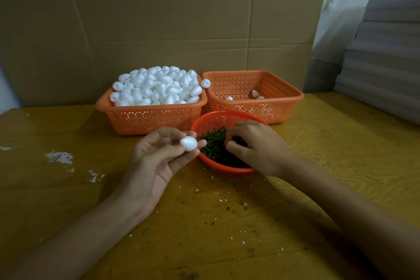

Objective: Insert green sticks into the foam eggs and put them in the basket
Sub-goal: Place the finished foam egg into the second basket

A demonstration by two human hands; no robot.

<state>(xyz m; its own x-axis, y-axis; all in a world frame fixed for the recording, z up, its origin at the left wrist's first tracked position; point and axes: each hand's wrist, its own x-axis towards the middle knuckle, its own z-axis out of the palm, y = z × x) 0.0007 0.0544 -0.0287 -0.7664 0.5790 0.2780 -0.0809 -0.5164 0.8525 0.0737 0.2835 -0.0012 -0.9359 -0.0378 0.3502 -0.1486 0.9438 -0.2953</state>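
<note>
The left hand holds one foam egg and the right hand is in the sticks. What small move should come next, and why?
Probably the right hand should pinch one stick from the green sticks in the round red basket and lift it toward the foam egg. The left hand holds that egg beside the basket, no stick shows in it, and the right hand is among the sticks.

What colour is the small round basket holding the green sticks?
Red; the round basket shows best in the head view.

Left hand (156, 154) pinching foam egg (188, 143), right hand (254, 148) among green sticks (213, 145), red basket (227, 171)
</note>
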